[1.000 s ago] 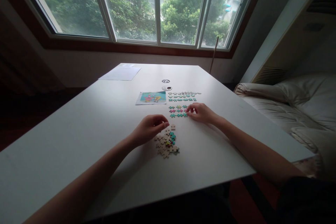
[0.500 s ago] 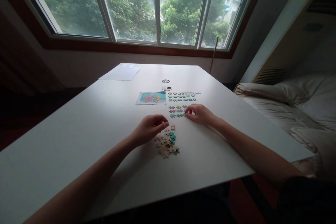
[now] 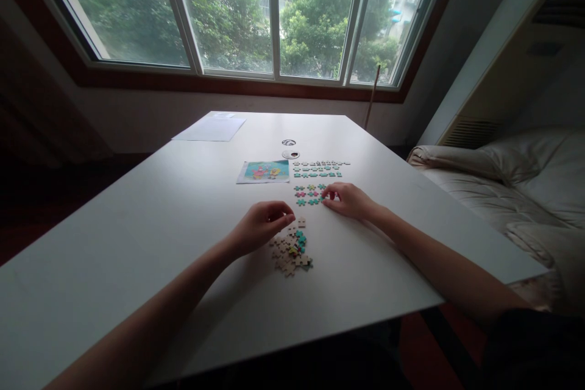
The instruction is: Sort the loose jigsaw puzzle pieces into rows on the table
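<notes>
A loose pile of jigsaw pieces (image 3: 290, 248) lies on the white table (image 3: 173, 219), many face down. My left hand (image 3: 258, 226) rests just left of the pile with its fingers curled; whether they hold a piece is hidden. My right hand (image 3: 350, 200) sits beyond the pile, fingertips pinched on a teal puzzle piece (image 3: 322, 198) at the right end of the near sorted rows of pieces (image 3: 309, 194). More sorted rows of pieces (image 3: 319, 169) lie farther back. A colourful reference picture (image 3: 264, 171) lies to their left.
A small round object (image 3: 290, 154) and a dark ring (image 3: 288, 142) sit behind the picture. White paper sheets (image 3: 210, 128) lie at the far left of the table. A bed with pale bedding (image 3: 512, 183) stands close on the right, and windows span the back wall.
My right hand has drawn slightly back and left along the near sorted row. The left hand has hardly moved.
</notes>
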### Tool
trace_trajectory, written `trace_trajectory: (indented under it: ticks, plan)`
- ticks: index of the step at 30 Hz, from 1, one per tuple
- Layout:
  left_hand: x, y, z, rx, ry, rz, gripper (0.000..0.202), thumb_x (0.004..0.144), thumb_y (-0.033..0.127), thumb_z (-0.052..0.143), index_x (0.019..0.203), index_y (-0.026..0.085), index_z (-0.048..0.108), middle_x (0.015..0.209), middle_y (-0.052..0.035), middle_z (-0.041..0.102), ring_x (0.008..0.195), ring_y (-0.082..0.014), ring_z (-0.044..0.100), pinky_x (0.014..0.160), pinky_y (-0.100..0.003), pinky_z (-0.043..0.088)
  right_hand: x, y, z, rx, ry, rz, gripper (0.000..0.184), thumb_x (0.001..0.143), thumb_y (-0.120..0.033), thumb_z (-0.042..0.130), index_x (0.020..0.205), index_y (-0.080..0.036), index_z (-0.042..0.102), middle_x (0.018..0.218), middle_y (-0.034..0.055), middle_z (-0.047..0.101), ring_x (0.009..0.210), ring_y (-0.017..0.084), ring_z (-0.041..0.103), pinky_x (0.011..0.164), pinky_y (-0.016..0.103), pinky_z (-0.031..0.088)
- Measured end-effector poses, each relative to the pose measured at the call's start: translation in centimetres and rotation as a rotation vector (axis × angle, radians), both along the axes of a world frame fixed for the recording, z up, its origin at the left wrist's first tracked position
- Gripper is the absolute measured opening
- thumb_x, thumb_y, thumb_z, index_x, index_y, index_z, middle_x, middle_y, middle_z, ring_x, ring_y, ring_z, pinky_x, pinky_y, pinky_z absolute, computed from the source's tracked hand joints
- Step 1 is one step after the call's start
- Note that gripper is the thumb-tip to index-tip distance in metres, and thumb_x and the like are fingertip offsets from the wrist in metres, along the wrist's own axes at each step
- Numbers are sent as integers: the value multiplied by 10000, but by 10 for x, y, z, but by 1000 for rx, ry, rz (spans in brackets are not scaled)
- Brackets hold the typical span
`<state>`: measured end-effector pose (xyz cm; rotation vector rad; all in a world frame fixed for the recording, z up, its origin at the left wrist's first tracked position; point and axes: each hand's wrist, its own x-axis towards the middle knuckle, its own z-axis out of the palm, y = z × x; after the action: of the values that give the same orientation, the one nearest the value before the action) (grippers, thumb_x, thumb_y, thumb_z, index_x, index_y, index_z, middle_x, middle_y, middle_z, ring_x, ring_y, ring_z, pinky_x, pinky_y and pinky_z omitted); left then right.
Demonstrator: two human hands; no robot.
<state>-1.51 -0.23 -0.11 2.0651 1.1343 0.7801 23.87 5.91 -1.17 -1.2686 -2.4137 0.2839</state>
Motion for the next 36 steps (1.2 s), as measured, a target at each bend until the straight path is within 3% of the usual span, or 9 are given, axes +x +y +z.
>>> trace_trajectory:
  ticks: [7, 24, 29, 32, 36]
  plan:
    - [3, -3, 1, 47, 84, 0, 224, 788, 328, 528, 753, 141, 645, 527, 45, 445, 502, -84, 377, 478, -191, 302, 0, 2, -2, -11, 14, -4, 167, 768, -268, 566, 885, -192, 657, 770, 13, 605, 649, 100, 511, 607, 209, 374]
    - [0, -2, 1, 161, 185, 9, 216, 803, 307, 501, 765, 149, 644, 532, 38, 489, 495, -83, 408, 490, -182, 320, -4, -4, 3, -10, 54, -42, 168, 783, -280, 556, 880, -174, 642, 728, 8, 591, 608, 90, 480, 587, 207, 351]
    - [-7, 0, -1, 218, 235, 29, 196, 810, 292, 496, 760, 165, 636, 549, 30, 524, 496, -87, 421, 511, -191, 318, -20, -17, 3, 12, 100, 146, 118, 797, -246, 559, 833, -169, 642, 702, 0, 577, 590, 77, 459, 602, 205, 355]
    - [-8, 1, -4, 233, 267, 33, 191, 814, 295, 496, 764, 176, 637, 557, 26, 538, 493, -91, 431, 506, -195, 308, -31, -31, 2, -36, 76, 315, 204, 822, -279, 548, 985, -195, 638, 769, 12, 590, 610, 79, 480, 628, 212, 378]
    - [-7, 1, -6, 242, 296, 31, 176, 807, 285, 505, 747, 181, 634, 559, 25, 549, 496, -95, 443, 507, -197, 308, -40, -42, 1, -64, 16, 318, 280, 829, -331, 540, 1079, -230, 615, 893, 42, 588, 698, 104, 528, 656, 230, 399]
